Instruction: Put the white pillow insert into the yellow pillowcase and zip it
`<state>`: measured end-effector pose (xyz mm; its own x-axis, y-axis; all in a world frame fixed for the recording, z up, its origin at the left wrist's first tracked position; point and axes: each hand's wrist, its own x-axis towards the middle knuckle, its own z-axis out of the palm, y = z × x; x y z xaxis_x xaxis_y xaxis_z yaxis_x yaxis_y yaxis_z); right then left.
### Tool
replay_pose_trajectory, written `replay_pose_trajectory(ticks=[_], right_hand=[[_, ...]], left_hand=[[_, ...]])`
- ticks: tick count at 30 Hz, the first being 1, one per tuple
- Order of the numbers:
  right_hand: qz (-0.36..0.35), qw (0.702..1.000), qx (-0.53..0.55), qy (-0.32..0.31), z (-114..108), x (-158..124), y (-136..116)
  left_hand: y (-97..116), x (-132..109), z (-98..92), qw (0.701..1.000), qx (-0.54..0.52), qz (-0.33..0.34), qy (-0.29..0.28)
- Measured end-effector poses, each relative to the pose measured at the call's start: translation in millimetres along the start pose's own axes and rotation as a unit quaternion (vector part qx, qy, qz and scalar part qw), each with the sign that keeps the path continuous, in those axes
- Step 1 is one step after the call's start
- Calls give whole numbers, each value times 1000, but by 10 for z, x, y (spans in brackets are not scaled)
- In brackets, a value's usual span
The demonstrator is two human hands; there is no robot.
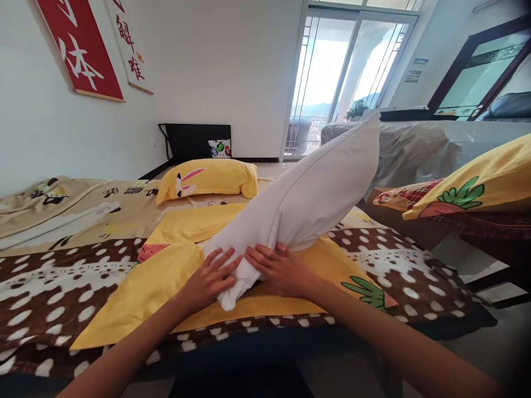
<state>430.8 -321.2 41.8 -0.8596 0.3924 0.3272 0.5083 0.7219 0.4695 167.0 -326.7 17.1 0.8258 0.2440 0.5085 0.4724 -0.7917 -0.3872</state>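
A white pillow (307, 188) stands tilted, its far end raised to the right and its near corner low over the bed. My left hand (213, 279) grips the near end from the left, fingers spread over the white cloth. On the other side, my right hand (280, 269) has its fingers curled round the pillow's seamed edge; part of its grip is hidden. Beneath lies a flat yellow pillowcase (161, 282) with a carrot print, spread on the bed and partly covered by the pillow and my hands.
A plump yellow pillow (211, 179) with a rabbit print lies farther back on the brown dotted blanket (103, 271). At the right, another yellow carrot-print piece (489, 182) rests on a dark seat or table. A plastic-covered piece of furniture (415, 149) stands behind, near the glass door (352, 72).
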Motion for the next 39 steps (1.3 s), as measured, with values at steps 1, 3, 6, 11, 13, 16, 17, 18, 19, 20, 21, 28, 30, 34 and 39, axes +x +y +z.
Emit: replay_pose_trajectory(ticks=[1, 3, 6, 11, 13, 16, 17, 18, 19, 20, 21, 28, 30, 34, 39], right_hand=[[2, 1000, -11, 4, 36, -8, -17], [11, 999, -27, 13, 81, 8, -18], [21, 998, -45, 24, 126, 76, 3], [21, 997, -62, 35, 210, 217, -13], [17, 996, -68, 46, 236, 260, -19], [10, 994, -80, 74, 311, 296, -13], [9, 993, -83, 89, 356, 305, -11], [9, 990, -86, 109, 411, 316, -8], [8, 987, -87, 133, 471, 333, -6], [8, 984, -86, 158, 533, 355, -4], [10, 980, -83, 181, 589, 385, -1], [92, 960, -63, 257, 599, 646, 160], [113, 951, -60, 282, 489, 670, 285], [151, 937, -22, 314, 222, 622, 578], [174, 926, 4, 335, 29, 519, 791]], left_hand=[[0, -5, -4, 1000, 6, 0, -4], [-5, 7, -17, 1000, 15, -6, -5], [-33, 30, -17, 1000, 15, -22, -6], [-113, 21, 5, 999, 10, -47, 6], [-138, 24, -1, 999, 13, -48, -1], [-158, 43, -9, 999, 9, -47, -17], [-163, 52, -10, 999, 4, -46, -19], [-170, 63, -11, 999, -1, -46, -21], [-181, 75, -14, 999, -6, -45, -22], [-197, 90, -19, 999, -11, -46, -25], [-219, 109, -28, 998, -15, -48, -27], [-456, 453, -190, 998, -3, -60, -19], [-504, 635, -251, 998, 15, -56, 11], [-486, 977, -393, 992, 23, -64, 108], [-234, 1068, -467, 995, 48, -70, 49]])
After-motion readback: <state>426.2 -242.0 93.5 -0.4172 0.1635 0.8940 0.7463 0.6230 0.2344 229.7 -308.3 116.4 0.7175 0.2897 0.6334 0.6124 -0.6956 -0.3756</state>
